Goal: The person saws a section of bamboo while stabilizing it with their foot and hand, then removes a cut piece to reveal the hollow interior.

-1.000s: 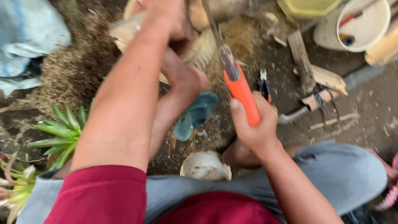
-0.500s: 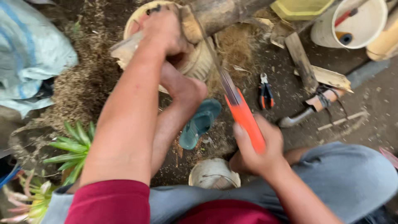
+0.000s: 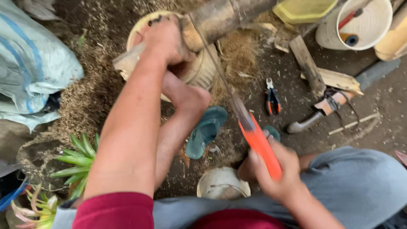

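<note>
The log lies across the top of the view, its cut end resting on a pale round block, and everything below is placed from it. The left hand is closed over the log's end, pinning it; a bare foot presses just under it against the block. The right hand, well below and to the right of the log, is clamped around the orange handle of a saw, whose thin blade runs up to meet the log right beside the left hand. That closeness is the main danger: if the blade jumps out of its cut or the round log rolls, the teeth would likely land on the fingers or, lower, on the foot. Loose sawdust left of the log could let the block slide. A sandal and pliers below the log are smaller trip or snag hazards.
</note>
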